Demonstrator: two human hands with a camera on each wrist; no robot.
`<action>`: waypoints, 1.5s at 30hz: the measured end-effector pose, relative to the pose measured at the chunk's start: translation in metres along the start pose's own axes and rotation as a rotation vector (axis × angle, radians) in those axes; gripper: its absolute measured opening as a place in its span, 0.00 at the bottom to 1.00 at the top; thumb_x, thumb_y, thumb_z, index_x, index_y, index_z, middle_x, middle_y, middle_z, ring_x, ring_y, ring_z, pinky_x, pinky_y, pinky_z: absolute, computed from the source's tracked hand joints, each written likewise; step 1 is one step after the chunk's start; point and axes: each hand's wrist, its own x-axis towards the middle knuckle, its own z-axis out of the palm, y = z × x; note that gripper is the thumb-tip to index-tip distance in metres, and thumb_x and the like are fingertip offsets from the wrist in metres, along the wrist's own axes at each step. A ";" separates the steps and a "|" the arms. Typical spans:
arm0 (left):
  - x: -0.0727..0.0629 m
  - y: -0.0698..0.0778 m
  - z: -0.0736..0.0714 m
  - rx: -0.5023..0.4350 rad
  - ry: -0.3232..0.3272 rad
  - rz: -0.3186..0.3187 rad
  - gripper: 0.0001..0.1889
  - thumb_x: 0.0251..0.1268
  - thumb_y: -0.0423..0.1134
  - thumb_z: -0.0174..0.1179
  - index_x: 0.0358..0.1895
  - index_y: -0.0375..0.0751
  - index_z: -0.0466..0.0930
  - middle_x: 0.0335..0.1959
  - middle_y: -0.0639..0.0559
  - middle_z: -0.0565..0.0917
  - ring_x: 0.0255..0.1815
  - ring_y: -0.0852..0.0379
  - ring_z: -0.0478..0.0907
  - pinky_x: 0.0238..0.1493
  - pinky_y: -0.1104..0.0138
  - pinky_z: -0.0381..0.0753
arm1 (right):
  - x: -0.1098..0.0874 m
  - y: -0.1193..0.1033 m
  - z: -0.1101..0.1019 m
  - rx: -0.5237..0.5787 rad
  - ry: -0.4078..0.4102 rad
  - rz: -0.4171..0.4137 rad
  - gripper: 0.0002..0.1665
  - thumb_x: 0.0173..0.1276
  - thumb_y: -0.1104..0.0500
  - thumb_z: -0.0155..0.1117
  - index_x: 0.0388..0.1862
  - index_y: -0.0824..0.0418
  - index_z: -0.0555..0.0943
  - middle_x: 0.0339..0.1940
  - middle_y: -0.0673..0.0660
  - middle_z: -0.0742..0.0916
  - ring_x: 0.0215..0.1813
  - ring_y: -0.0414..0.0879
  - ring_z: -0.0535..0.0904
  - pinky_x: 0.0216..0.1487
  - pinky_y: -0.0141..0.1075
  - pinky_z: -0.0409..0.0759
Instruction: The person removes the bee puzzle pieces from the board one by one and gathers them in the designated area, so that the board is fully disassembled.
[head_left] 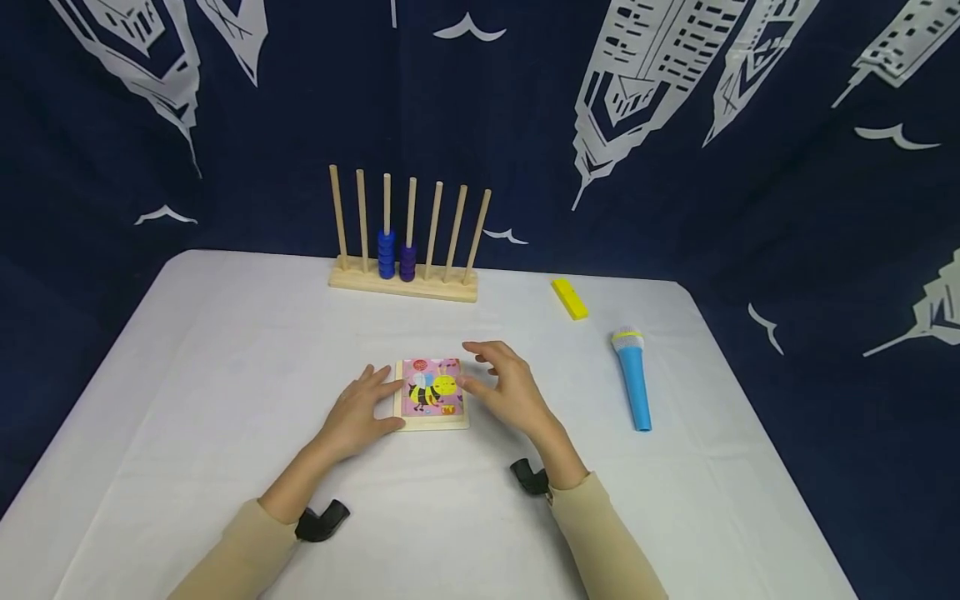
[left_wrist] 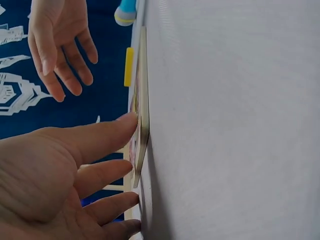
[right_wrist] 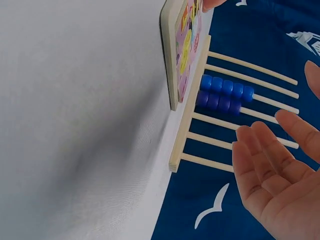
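A small wooden puzzle board (head_left: 432, 423) with a bee picture on pink lies flat on the table in the head view. My left hand (head_left: 363, 416) rests at its left side, fingers spread and fairly straight. The left thumb touches the board's near left corner and the index finger reaches over its left edge. At the board's right side my right hand (head_left: 512, 390) is raised with loosely bent fingers and nothing in them. In the right wrist view, that hand (right_wrist: 280, 185) appears apart from the board (right_wrist: 172, 60), palm in sight.
Behind the board stands a wooden rack (head_left: 405, 287) with several upright pegs, blue rings (head_left: 386, 254) and purple rings (head_left: 407, 262) on two of them. A yellow block (head_left: 570, 298) and a blue toy microphone (head_left: 634, 383) lie to the right. A dark printed cloth hangs behind the table.
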 end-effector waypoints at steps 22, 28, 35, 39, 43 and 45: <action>0.002 0.000 -0.003 0.059 -0.008 -0.026 0.31 0.56 0.37 0.70 0.65 0.33 0.74 0.74 0.35 0.63 0.78 0.34 0.48 0.74 0.39 0.50 | 0.016 0.008 0.015 0.062 -0.038 0.028 0.25 0.65 0.64 0.66 0.61 0.66 0.77 0.56 0.65 0.83 0.55 0.58 0.80 0.53 0.52 0.81; 0.001 0.000 -0.003 0.046 -0.012 -0.033 0.31 0.56 0.38 0.70 0.65 0.33 0.73 0.74 0.35 0.62 0.78 0.34 0.48 0.74 0.39 0.50 | 0.031 0.001 0.029 0.106 -0.055 0.049 0.23 0.65 0.64 0.66 0.59 0.67 0.78 0.54 0.65 0.84 0.50 0.54 0.83 0.51 0.45 0.83; 0.002 0.001 -0.003 0.044 -0.011 -0.035 0.32 0.56 0.38 0.70 0.65 0.34 0.73 0.74 0.36 0.62 0.78 0.34 0.48 0.74 0.39 0.50 | 0.046 -0.007 0.041 0.106 -0.095 0.073 0.22 0.65 0.65 0.65 0.59 0.66 0.79 0.51 0.64 0.84 0.48 0.53 0.84 0.52 0.44 0.83; 0.002 0.002 -0.003 0.043 -0.008 -0.036 0.32 0.56 0.38 0.70 0.65 0.34 0.74 0.74 0.36 0.63 0.78 0.34 0.48 0.73 0.38 0.50 | 0.053 -0.009 0.046 0.096 -0.107 0.085 0.22 0.65 0.65 0.66 0.59 0.65 0.79 0.50 0.63 0.84 0.46 0.52 0.83 0.51 0.43 0.82; 0.002 0.002 -0.003 0.047 -0.010 -0.034 0.31 0.56 0.38 0.70 0.64 0.33 0.74 0.74 0.35 0.62 0.78 0.34 0.48 0.73 0.38 0.50 | 0.057 -0.009 0.050 0.082 -0.118 0.098 0.22 0.65 0.64 0.67 0.58 0.65 0.80 0.49 0.62 0.84 0.44 0.51 0.82 0.47 0.39 0.81; 0.002 0.002 -0.003 0.054 -0.011 -0.030 0.31 0.56 0.38 0.70 0.64 0.33 0.74 0.74 0.35 0.63 0.78 0.33 0.49 0.73 0.37 0.51 | 0.059 -0.009 0.052 0.067 -0.129 0.104 0.21 0.65 0.63 0.67 0.57 0.65 0.80 0.48 0.61 0.84 0.42 0.49 0.81 0.45 0.36 0.80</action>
